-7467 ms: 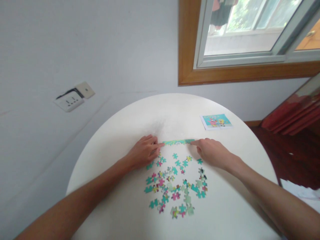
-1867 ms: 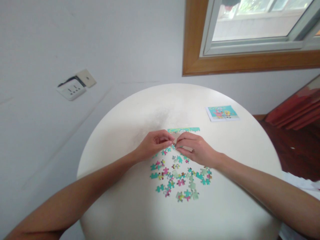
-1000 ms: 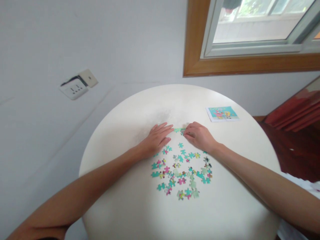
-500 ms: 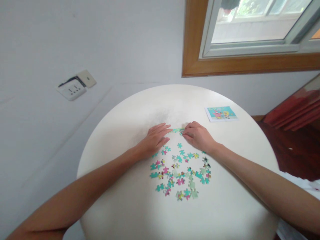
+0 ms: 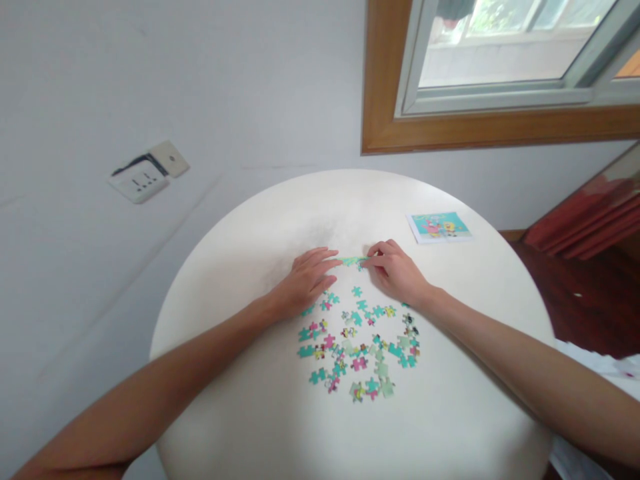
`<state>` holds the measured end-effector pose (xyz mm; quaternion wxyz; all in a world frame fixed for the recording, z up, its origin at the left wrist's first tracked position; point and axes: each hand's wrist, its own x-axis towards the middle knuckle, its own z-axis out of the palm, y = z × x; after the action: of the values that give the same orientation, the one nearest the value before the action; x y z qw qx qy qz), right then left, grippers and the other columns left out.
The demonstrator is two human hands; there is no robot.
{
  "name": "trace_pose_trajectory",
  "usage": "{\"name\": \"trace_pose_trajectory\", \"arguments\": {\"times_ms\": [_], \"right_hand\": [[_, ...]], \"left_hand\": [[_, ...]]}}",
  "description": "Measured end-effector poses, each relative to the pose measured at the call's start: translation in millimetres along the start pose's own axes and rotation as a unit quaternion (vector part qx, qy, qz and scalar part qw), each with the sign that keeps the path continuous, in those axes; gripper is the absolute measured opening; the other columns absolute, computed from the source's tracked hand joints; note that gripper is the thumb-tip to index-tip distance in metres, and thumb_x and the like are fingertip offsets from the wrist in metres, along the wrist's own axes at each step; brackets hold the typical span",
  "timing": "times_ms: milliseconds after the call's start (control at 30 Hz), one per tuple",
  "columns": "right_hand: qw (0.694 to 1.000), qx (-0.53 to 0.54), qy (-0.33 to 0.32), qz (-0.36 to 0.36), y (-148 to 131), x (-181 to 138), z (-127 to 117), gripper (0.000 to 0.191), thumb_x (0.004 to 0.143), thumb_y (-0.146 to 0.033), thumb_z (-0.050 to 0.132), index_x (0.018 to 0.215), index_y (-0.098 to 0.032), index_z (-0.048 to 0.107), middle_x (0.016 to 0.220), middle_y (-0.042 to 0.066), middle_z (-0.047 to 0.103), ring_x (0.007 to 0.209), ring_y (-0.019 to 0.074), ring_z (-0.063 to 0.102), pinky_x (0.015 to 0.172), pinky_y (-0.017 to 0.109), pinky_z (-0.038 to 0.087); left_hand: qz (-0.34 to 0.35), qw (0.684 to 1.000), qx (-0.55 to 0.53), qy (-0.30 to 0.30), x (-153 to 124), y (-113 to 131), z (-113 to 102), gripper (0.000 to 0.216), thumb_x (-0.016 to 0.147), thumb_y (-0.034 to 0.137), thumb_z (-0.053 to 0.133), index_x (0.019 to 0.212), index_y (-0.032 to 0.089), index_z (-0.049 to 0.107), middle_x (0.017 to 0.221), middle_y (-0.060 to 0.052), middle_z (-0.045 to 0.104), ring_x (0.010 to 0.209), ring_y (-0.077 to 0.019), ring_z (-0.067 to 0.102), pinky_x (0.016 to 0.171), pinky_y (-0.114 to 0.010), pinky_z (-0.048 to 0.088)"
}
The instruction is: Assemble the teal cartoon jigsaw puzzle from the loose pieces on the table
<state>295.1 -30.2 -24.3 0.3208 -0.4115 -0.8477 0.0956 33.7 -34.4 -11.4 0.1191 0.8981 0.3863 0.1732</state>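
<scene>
A short green strip of joined puzzle pieces (image 5: pixel 353 261) lies on the round white table (image 5: pixel 260 267), mostly covered by my hands. My left hand (image 5: pixel 306 280) lies flat with fingers stretched out, fingertips at the strip's left end. My right hand (image 5: pixel 395 269) has its fingers curled and pressed down on the strip's right part. Several loose teal, pink and yellow puzzle pieces (image 5: pixel 361 345) are scattered on the table just below both hands.
A small cartoon picture card (image 5: pixel 439 226) lies at the table's far right. A wall socket (image 5: pixel 139 179) is on the white wall to the left. A wood-framed window (image 5: pixel 490 127) is above the table. Dark red floor and red fabric (image 5: pixel 590 220) are at the right.
Two seconds ago both hands pinched a piece together above the loose pieces. They have since moved up to the green strip and pressed down on it; little has moved in the last half second.
</scene>
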Motion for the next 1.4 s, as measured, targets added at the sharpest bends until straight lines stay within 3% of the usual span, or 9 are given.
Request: {"name": "trace_pose_trajectory", "arguments": {"times_ms": [167, 533, 900, 1400], "right_hand": [[1.000, -0.003, 0.020, 0.010, 2.1, 0.2, -0.3, 0.043, 0.077, 0.004, 0.048, 0.099, -0.017, 0.078, 0.100, 0.011, 0.065, 0.096, 0.0246, 0.053, 0.084, 0.038, 0.049], [1.000, -0.008, 0.005, -0.004, -0.2, 0.1, 1.3, 0.036, 0.085, -0.003, 0.053, 0.099, -0.022, 0.080, 0.101, 0.011, 0.066, 0.097, 0.0245, 0.054, 0.086, 0.039, 0.048], [0.999, -0.046, -0.009, 0.006, -2.3, -1.9, 2.8, 0.034, 0.090, -0.011, 0.055, 0.106, -0.029, 0.078, 0.116, 0.011, 0.065, 0.110, 0.0292, 0.051, 0.087, 0.045, 0.043], [0.998, -0.051, 0.005, 0.019, -0.9, -2.6, 3.7, 0.033, 0.090, -0.012, 0.054, 0.107, -0.029, 0.078, 0.116, 0.011, 0.065, 0.110, 0.0297, 0.050, 0.087, 0.046, 0.042]], "left_hand": [[-0.001, 1.000, 0.002, -0.003, -0.3, 0.5, -0.9, 0.039, 0.101, 0.034, 0.041, 0.135, 0.021, 0.056, 0.148, -0.008, 0.050, 0.141, -0.0255, 0.036, 0.119, -0.049, 0.027], [-0.005, 1.000, 0.001, -0.001, 0.9, 1.0, -1.7, 0.038, 0.100, 0.032, 0.042, 0.133, 0.021, 0.057, 0.146, -0.008, 0.050, 0.140, -0.0257, 0.037, 0.118, -0.049, 0.027], [-0.008, 1.000, 0.005, 0.005, 1.1, -1.0, -2.1, 0.037, 0.099, 0.027, 0.040, 0.131, 0.022, 0.059, 0.145, -0.008, 0.052, 0.138, -0.0256, 0.040, 0.117, -0.049, 0.029], [0.001, 1.000, 0.001, 0.025, 0.6, -5.2, -0.4, 0.036, 0.100, 0.028, 0.040, 0.130, 0.022, 0.059, 0.143, -0.008, 0.053, 0.136, -0.0246, 0.041, 0.117, -0.048, 0.030]]}}
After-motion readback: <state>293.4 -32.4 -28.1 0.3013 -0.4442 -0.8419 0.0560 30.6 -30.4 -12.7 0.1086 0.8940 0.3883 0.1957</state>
